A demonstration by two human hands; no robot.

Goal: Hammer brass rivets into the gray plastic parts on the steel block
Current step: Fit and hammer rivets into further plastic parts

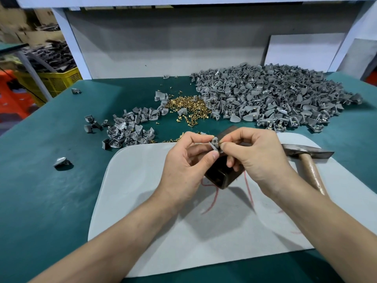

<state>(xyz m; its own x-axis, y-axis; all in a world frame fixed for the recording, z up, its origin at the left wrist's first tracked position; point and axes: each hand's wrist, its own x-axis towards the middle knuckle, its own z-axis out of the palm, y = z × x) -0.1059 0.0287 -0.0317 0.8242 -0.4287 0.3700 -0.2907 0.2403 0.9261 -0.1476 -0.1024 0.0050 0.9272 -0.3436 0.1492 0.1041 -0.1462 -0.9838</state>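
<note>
Head view: both hands are raised just above the steel block (pixel 220 178), which sits on a pale pad (pixel 163 221) on the green tabletop (pixel 51 180). The left hand (pixel 183 160) pinches one gray plastic part (pixel 214 144) between thumb and fingers (pixel 212 155). The right hand (pixel 259 158) has its fingers closed on a brass rivet (pixel 220 142), its tip at the part's hole. Whether it is seated yet is too small to tell.

This looks like the loading step, so nothing on this piece is hammered yet. The hammer (pixel 306 153) lies untouched at three o'clock from the block, its head on the pad.

As for the whole job, loose rivets (pixel 187 109) lie scattered at twelve o'clock. A large heap (pixel 275 99) of gray parts spreads at one to two o'clock, several showing brass glints, while a small heap (pixel 126 129) lies at ten o'clock. Which heap is finished stock I cannot say for sure. With so many parts and rivets out, plenty of work probably remains.
</note>
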